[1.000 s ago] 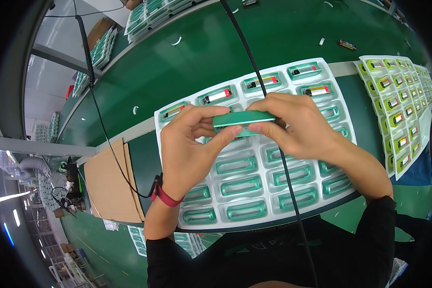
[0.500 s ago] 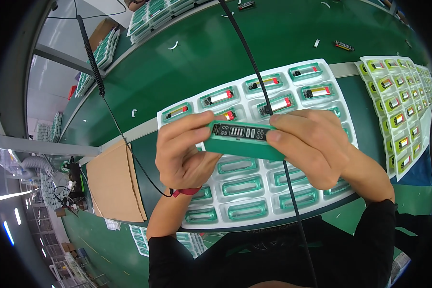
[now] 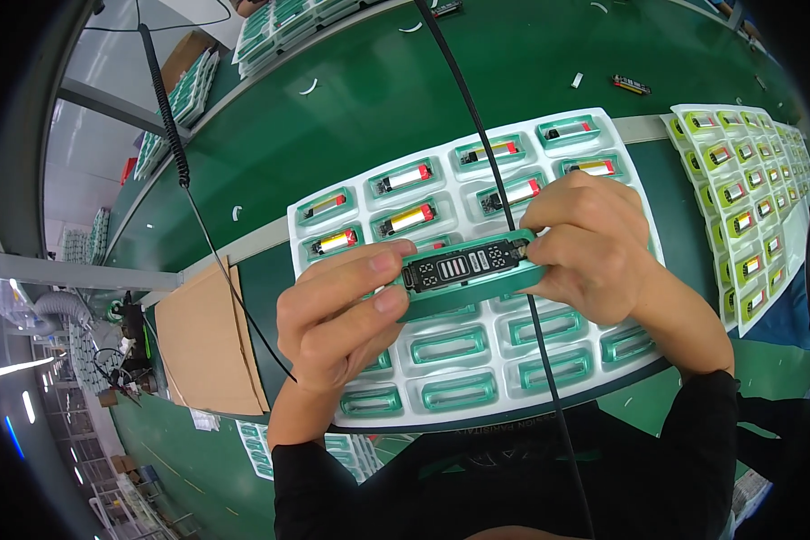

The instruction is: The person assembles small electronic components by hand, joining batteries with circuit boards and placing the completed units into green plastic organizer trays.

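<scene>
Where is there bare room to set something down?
Green bench beyond the tray, between the curved scrap and the thick cord, is bare. So is most of the cardboard at left, though the coiled cord crosses in front. The tray is crowded: left hand and right hand hold a case above it.

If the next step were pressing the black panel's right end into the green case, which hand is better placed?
Probably the right hand: it sits at that end of the black panel, while the left hand holds the green case at its opposite end.
</scene>
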A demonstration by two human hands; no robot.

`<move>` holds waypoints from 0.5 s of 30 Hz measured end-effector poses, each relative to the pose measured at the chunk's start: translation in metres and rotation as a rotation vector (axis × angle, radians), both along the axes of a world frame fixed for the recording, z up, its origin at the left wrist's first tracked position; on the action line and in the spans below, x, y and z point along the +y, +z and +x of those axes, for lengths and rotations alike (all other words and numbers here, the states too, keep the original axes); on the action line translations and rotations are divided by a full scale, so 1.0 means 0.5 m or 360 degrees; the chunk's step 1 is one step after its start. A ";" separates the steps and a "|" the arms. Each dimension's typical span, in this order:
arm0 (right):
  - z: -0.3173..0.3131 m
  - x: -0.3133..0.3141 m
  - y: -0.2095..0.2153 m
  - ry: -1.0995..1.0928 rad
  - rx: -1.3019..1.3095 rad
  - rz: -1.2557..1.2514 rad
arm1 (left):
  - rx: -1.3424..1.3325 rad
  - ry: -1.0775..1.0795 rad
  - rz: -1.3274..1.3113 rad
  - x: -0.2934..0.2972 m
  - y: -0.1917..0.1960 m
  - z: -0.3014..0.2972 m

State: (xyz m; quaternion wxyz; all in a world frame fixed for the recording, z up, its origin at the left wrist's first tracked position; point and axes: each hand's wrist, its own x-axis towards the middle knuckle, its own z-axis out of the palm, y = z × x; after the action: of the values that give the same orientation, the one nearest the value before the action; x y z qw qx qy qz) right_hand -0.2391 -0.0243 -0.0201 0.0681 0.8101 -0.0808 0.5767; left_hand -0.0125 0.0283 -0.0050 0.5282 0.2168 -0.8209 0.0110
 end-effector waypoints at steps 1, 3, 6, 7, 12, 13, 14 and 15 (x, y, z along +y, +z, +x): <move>0.001 0.000 0.000 -0.0052 0.0011 0.0002 | -0.0010 0.0014 -0.0018 0.000 0.001 -0.001; -0.001 -0.001 -0.001 -0.0031 0.0041 0.0005 | -0.0020 0.0029 -0.0037 0.001 0.003 -0.003; -0.006 0.001 -0.004 -0.0022 0.0105 0.0018 | -0.0048 0.0042 -0.0024 0.006 0.011 -0.006; -0.007 0.003 -0.004 -0.0035 0.0140 0.0027 | -0.0074 0.0032 0.0018 0.008 0.016 -0.005; 0.002 0.003 -0.009 0.0005 -0.0039 0.0140 | -0.0053 0.0041 0.0028 0.000 0.012 -0.009; 0.007 0.005 -0.005 0.0042 -0.0107 0.0287 | 0.0046 0.0139 0.0209 0.000 0.012 -0.012; 0.010 0.011 0.003 0.0048 -0.0109 0.0287 | 0.0145 0.0237 0.0389 -0.001 0.012 -0.016; 0.010 0.019 0.016 0.0047 -0.0135 0.0627 | 0.0266 0.0212 0.0582 -0.005 0.015 -0.020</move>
State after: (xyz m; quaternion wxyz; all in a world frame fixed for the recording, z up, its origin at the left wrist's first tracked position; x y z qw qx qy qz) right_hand -0.2339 -0.0148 -0.0120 -0.1035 0.7839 -0.1828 0.5842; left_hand -0.0223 0.0258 0.0023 0.5445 0.3631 -0.7463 -0.1212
